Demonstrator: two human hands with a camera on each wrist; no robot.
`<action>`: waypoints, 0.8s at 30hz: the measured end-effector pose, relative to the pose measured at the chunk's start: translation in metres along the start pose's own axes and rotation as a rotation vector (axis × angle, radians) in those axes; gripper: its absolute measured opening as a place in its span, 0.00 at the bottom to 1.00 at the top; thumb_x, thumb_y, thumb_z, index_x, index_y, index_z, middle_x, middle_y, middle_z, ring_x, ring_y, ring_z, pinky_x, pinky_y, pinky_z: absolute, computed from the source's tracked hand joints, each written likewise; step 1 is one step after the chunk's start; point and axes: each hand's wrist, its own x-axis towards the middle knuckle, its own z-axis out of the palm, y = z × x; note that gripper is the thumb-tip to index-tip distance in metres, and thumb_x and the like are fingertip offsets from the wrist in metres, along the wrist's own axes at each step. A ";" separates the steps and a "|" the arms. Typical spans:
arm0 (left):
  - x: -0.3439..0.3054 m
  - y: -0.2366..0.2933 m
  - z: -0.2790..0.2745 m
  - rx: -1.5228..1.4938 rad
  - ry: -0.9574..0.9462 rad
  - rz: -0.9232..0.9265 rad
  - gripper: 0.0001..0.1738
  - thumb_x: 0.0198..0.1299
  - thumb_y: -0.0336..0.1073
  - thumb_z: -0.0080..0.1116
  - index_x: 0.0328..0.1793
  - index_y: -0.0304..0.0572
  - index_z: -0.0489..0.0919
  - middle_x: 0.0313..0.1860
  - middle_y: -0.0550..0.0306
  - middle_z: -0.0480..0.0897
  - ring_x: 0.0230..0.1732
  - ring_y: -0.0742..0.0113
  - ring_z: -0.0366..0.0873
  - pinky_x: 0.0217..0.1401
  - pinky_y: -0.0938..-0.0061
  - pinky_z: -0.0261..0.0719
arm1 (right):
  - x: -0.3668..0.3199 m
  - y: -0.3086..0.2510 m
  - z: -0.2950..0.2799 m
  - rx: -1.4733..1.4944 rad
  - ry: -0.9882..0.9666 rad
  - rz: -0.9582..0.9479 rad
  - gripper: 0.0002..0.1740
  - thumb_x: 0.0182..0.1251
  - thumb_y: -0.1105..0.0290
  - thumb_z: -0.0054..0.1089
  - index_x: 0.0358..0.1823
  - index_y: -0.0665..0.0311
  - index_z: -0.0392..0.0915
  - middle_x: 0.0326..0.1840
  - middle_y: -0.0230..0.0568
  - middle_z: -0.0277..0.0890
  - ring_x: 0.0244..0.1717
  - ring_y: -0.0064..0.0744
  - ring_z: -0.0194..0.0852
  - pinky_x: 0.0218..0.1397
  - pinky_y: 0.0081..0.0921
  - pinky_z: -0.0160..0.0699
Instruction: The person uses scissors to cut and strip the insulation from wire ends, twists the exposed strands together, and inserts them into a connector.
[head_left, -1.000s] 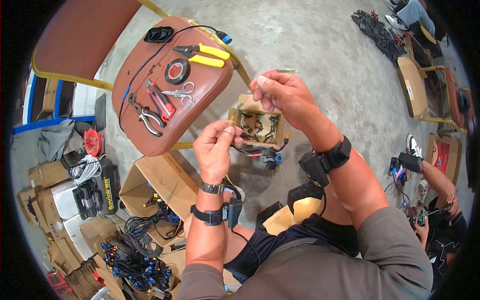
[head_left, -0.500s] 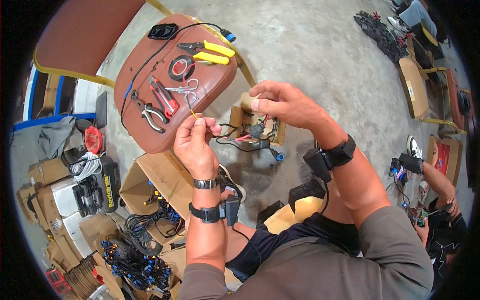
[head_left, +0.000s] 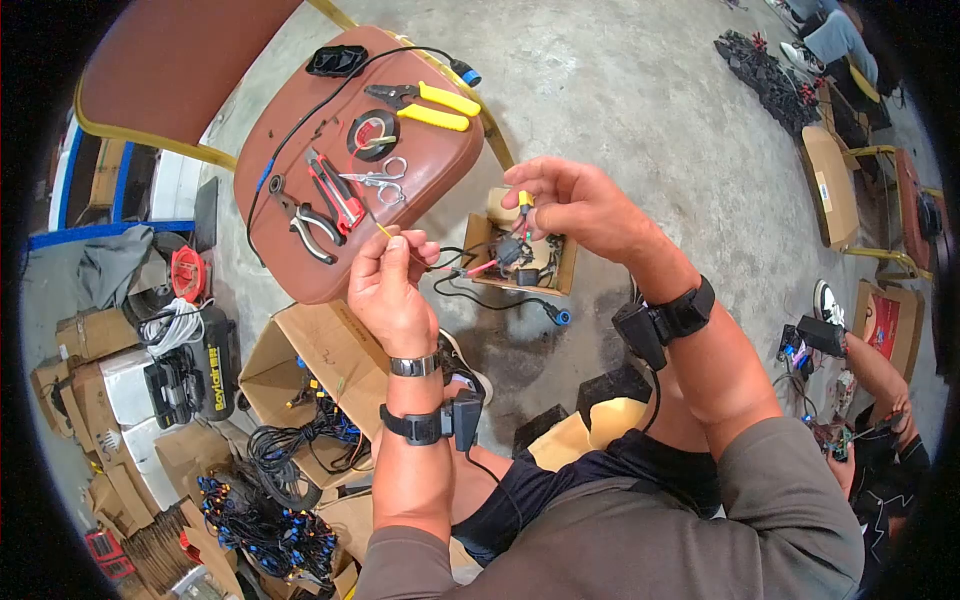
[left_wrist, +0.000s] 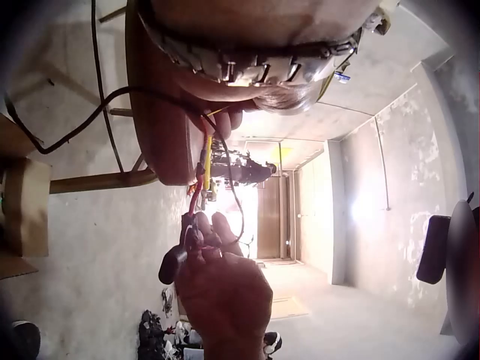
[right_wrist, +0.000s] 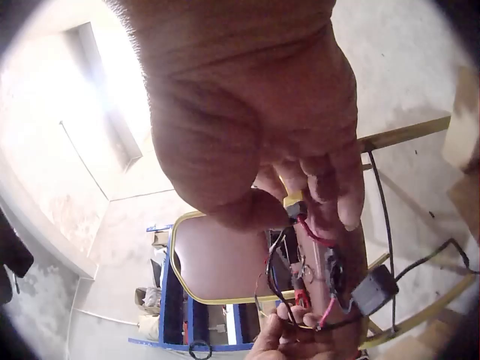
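Note:
In the head view my left hand (head_left: 392, 290) pinches a thin yellow wire (head_left: 383, 230) between thumb and fingers. Its other end reaches over the chair seat. Black and red leads of a wiring harness run from the same fingers to a small black box-shaped module (head_left: 510, 249). A black cable with a blue connector (head_left: 561, 317) hangs lower down. My right hand (head_left: 585, 212) holds a yellow plug (right_wrist: 294, 201) between thumb and fingers; red and black wires trail from it in the right wrist view. Both hands are apart, with the harness slung between them.
The brown chair (head_left: 300, 270) carries yellow-handled strippers (head_left: 435, 107), black tape (head_left: 374, 134), scissors (head_left: 383, 180), a red cutter (head_left: 336, 192) and pliers (head_left: 306, 232). A small parts carton (head_left: 562, 275) stands below the hands. A larger carton (head_left: 335, 335) with cables is at left. Another person's arm (head_left: 880, 375) shows at right.
My left hand moved left, toward the chair. My right hand let go of the thin red wire with the green end, which now lies over the chair, and took the yellow plug. The module rose into view.

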 end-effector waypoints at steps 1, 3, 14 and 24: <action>-0.001 0.000 0.001 0.016 -0.029 -0.002 0.07 0.68 0.27 0.56 0.51 0.35 0.79 0.39 0.47 0.86 0.36 0.60 0.85 0.41 0.66 0.86 | 0.000 -0.001 -0.001 0.008 0.021 -0.002 0.25 0.61 0.82 0.57 0.62 0.71 0.71 0.52 0.42 0.79 0.43 0.26 0.81 0.48 0.24 0.82; -0.004 -0.001 0.006 0.086 -0.114 -0.008 0.08 0.68 0.26 0.56 0.50 0.34 0.80 0.41 0.47 0.86 0.37 0.60 0.85 0.42 0.66 0.86 | -0.002 -0.008 0.001 0.022 0.063 -0.007 0.22 0.63 0.82 0.55 0.61 0.67 0.75 0.52 0.37 0.79 0.43 0.22 0.80 0.49 0.23 0.82; -0.021 -0.006 0.021 0.256 -0.449 -0.160 0.09 0.68 0.24 0.56 0.52 0.29 0.82 0.44 0.51 0.87 0.43 0.69 0.84 0.51 0.73 0.82 | 0.001 -0.002 0.001 0.046 0.176 -0.140 0.13 0.66 0.79 0.58 0.52 0.68 0.80 0.44 0.33 0.80 0.39 0.17 0.76 0.45 0.19 0.79; -0.025 -0.005 0.021 0.431 -0.534 -0.176 0.12 0.67 0.26 0.59 0.53 0.27 0.83 0.43 0.50 0.88 0.42 0.70 0.84 0.49 0.75 0.82 | 0.000 -0.003 0.007 0.015 0.202 -0.162 0.16 0.63 0.81 0.57 0.53 0.71 0.76 0.44 0.36 0.80 0.40 0.19 0.79 0.43 0.19 0.80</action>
